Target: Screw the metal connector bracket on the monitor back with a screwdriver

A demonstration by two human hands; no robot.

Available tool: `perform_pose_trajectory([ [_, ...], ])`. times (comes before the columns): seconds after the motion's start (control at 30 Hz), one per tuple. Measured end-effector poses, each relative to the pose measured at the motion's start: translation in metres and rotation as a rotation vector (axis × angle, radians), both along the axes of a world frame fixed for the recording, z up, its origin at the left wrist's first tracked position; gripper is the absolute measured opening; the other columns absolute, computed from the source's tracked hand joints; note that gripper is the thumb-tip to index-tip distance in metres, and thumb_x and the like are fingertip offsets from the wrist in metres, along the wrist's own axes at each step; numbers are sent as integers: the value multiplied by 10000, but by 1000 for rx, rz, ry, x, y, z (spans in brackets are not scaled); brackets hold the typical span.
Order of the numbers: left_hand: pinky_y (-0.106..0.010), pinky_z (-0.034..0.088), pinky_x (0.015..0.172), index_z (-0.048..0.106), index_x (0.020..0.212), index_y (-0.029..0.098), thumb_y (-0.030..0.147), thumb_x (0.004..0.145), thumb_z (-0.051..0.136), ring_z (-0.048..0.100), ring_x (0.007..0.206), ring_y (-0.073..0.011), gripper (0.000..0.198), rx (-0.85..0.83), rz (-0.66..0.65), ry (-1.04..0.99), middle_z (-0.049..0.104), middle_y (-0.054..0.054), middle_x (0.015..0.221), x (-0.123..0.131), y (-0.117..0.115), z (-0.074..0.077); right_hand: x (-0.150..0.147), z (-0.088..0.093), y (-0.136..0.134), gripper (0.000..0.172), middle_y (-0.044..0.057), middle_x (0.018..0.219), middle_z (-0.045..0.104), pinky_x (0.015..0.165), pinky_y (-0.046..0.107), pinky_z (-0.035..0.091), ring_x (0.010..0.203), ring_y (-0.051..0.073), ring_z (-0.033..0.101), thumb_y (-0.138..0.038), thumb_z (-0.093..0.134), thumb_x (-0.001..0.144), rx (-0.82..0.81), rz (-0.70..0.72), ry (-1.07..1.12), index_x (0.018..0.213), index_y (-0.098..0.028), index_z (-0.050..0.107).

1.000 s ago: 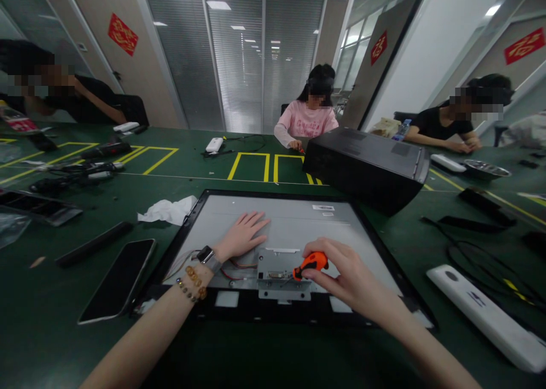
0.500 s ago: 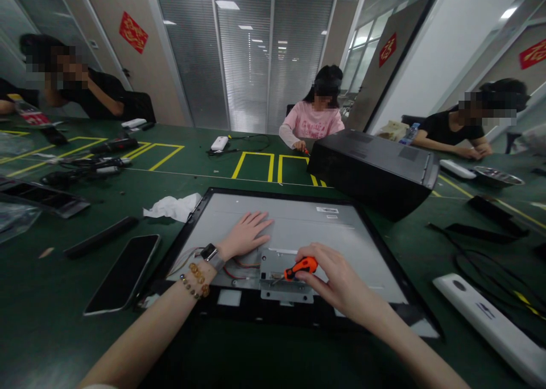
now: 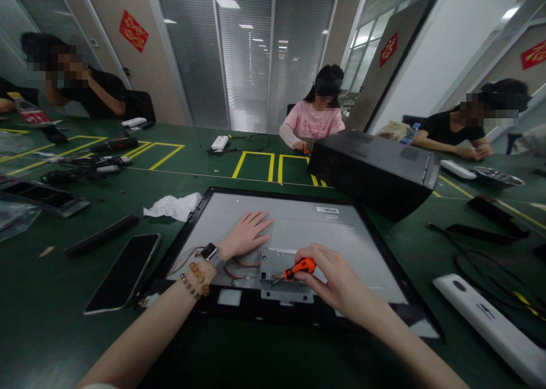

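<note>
A flat display panel (image 3: pixel 298 212) with a grey metal back and black frame lies on the green table in front of me. My left hand (image 3: pixel 246 235) rests flat on its back, fingers spread. In my right hand (image 3: pixel 330 272) is an orange and black screwdriver (image 3: pixel 301 268), gripped by the handle and tilted. Its shaft points down to the left at a small metal bracket (image 3: pixel 284 261) near the panel's front edge; the exact spot its tip touches is too small to tell. Thin coloured wires (image 3: pixel 234 272) run from the bracket's left side, partly under my left wrist.
A smartphone (image 3: pixel 123 272) and a black bar (image 3: pixel 102 235) lie left of the panel, with crumpled tissue (image 3: pixel 173 207) behind. A large black casing (image 3: pixel 373 170) stands at the back right. A white device (image 3: pixel 486 321) and cables (image 3: pixel 478 264) lie right. Several people sit across the table.
Almost nothing differs. The screwdriver handle and the fingers of my right hand have shifted very slightly; my left hand stays in place on the panel.
</note>
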State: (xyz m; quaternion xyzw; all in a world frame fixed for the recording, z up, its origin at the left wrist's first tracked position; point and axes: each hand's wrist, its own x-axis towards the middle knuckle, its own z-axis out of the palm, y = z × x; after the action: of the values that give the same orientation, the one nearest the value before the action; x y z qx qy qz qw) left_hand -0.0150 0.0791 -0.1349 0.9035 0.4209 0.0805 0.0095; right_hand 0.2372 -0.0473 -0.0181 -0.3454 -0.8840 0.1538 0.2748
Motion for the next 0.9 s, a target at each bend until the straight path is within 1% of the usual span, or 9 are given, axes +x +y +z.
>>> perform_pose_trajectory([
  [0.3,-446,185,1162,368,1479,296,555,1019,334,288,1433,-262,530,-4,-5,-26,314,-48,1573,0,0,0,-1,2,0,117,66,869,668,693,323,487,786,196,615,-262,478,991,44,3,1,995,-192,571],
  [0.6,-437,184,1163,374,1480,287,545,1019,343,289,1434,-261,529,3,2,-4,311,-49,1574,0,0,0,0,0,0,128,66,886,667,704,326,482,796,195,612,-281,471,1000,27,9,13,998,-195,565],
  [0.9,-440,182,1164,367,1481,294,557,1020,330,284,1437,-254,532,12,-7,-25,313,-51,1573,0,0,-2,0,-1,0,87,65,890,666,714,333,490,809,199,614,-233,496,976,18,5,-12,1001,-197,571],
])
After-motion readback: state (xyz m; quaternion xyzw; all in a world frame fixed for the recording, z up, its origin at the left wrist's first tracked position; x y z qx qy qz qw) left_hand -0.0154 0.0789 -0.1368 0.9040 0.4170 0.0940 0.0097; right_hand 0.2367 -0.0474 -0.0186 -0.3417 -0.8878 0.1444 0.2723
